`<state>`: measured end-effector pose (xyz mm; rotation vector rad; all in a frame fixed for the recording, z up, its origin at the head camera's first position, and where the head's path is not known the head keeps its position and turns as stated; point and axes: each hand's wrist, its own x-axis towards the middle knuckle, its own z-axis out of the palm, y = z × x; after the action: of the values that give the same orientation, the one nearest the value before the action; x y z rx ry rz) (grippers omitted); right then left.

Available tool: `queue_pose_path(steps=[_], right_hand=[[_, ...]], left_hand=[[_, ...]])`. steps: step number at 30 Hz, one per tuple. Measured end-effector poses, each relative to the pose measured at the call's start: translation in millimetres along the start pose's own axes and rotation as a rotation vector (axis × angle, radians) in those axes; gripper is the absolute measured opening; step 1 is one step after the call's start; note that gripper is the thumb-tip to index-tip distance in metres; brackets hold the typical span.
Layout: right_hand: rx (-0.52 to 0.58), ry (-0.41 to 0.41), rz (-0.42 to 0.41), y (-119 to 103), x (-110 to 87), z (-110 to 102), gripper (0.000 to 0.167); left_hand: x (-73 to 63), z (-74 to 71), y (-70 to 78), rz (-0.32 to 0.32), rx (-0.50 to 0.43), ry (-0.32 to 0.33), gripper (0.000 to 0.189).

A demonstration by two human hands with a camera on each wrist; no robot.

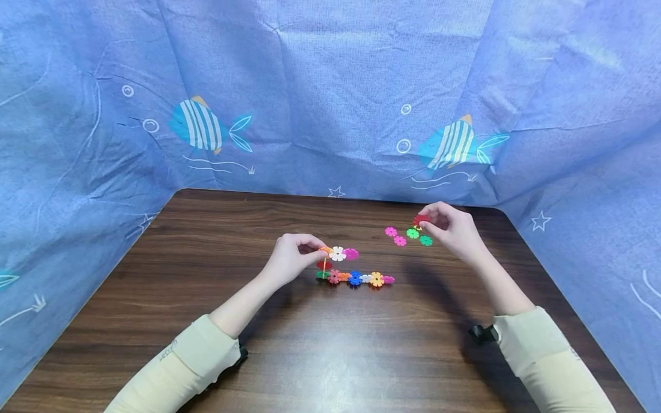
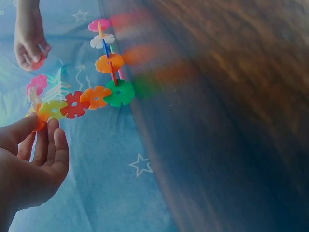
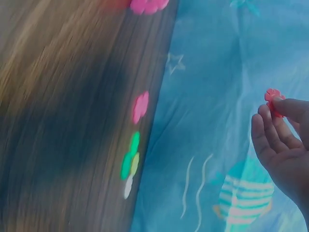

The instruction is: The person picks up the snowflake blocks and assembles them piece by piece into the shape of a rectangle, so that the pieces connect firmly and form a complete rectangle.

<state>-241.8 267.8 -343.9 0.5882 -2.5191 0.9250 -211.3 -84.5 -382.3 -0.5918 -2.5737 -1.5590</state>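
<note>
My left hand (image 1: 291,261) pinches an orange flower-shaped plastic disc (image 2: 39,120) at the upper corner of a joined structure of slotted discs. From that corner a white disc (image 1: 338,254) and a magenta disc (image 1: 351,254) reach right. Yellow, red and orange discs run down to a green disc (image 2: 119,93) at the lower corner. The bottom row goes right along the tabletop, with a blue disc (image 1: 354,279) near its middle. Over the loose discs, my right hand (image 1: 454,229) holds a single red disc (image 3: 273,95) between thumb and fingertips, apart from the structure.
Loose discs lie at the back right of the brown wooden table (image 1: 232,344): two pink ones (image 1: 391,232), a light green one (image 1: 412,233), a darker green one (image 1: 426,241), and others partly behind the right hand. A blue fish-print curtain (image 1: 330,103) surrounds the table's back and sides.
</note>
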Motion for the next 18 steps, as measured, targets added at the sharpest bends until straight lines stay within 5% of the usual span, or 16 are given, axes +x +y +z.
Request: queue_pose_path(steps=[8,18], right_hand=[[0.154,0.002,0.036,-29,-3.1,14,0.02],[0.455,-0.113,0.139,-61,-7.0,31,0.018]], left_hand=[[0.8,0.9,-1.0,-0.005,-0.002,0.013,0.009],[-1.0,1.6,1.0,-0.015,-0.018,0.015,0.009]])
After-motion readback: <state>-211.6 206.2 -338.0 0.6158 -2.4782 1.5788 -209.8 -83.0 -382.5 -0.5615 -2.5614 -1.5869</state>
